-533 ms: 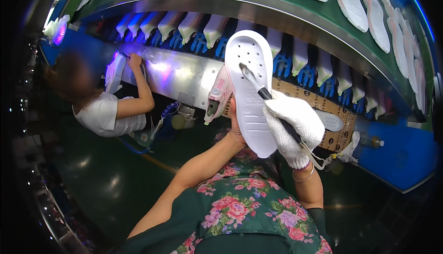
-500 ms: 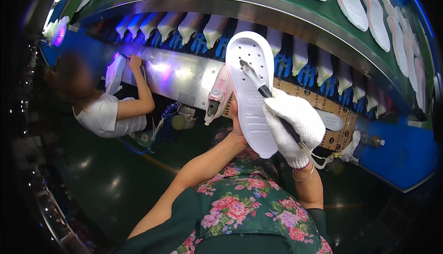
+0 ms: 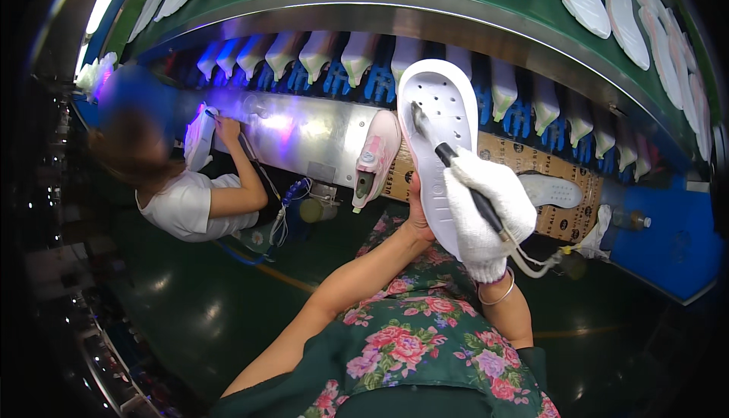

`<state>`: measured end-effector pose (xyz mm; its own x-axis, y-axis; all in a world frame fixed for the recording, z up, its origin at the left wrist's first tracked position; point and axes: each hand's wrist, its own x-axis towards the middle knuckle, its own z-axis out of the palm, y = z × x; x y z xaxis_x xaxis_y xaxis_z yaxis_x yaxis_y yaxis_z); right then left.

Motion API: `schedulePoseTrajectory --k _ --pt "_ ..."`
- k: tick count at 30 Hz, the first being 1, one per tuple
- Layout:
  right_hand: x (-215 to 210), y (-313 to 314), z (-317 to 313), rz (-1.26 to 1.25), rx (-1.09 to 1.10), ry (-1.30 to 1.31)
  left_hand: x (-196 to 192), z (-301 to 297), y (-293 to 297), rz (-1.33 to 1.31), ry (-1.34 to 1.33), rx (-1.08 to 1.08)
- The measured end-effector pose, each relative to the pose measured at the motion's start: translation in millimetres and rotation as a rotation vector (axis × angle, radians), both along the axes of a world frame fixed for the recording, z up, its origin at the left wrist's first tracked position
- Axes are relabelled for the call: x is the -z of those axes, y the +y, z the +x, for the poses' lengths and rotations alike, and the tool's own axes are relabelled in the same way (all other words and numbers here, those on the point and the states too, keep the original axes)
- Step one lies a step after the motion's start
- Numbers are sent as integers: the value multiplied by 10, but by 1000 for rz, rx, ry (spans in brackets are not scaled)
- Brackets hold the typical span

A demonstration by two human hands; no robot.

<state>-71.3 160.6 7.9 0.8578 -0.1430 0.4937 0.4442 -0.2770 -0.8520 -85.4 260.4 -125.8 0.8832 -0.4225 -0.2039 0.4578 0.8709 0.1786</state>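
Note:
A white shoe sole (image 3: pixel 440 126) stands upright in front of me, its inner side with small holes facing me. My left hand (image 3: pixel 417 217) grips its lower edge from behind and is mostly hidden by it. My right hand (image 3: pixel 486 213), in a white knit glove, holds a dark-handled brush (image 3: pixel 448 156) whose tip rests on the upper part of the sole. A cord hangs from the brush handle below my wrist.
A pink and white shoe (image 3: pixel 374 160) hangs to the left of the sole. Cardboard boxes (image 3: pixel 531 182) lie behind it. A conveyor rack with white soles on blue holders (image 3: pixel 334 69) curves above. A person in a white shirt (image 3: pixel 190 198) works at the left.
The brush tip has shifted slightly along the upper part of the sole. Both hands and the sole stay in nearly the same place.

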Motion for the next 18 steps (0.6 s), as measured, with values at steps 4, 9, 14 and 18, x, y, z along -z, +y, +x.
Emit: schedulePoseTrajectory --k 4,9,14,18 --pt "129 71 -122 -61 29 35 52 123 -27 -191 21 115" --pt "99 -2 -47 -86 12 0 47 129 16 -119 -100 91" --pt "120 -41 -17 -44 -128 -6 112 242 70 -60 -94 44" --pt "288 -97 5 -113 -26 -99 26 292 207 98 -112 -18"
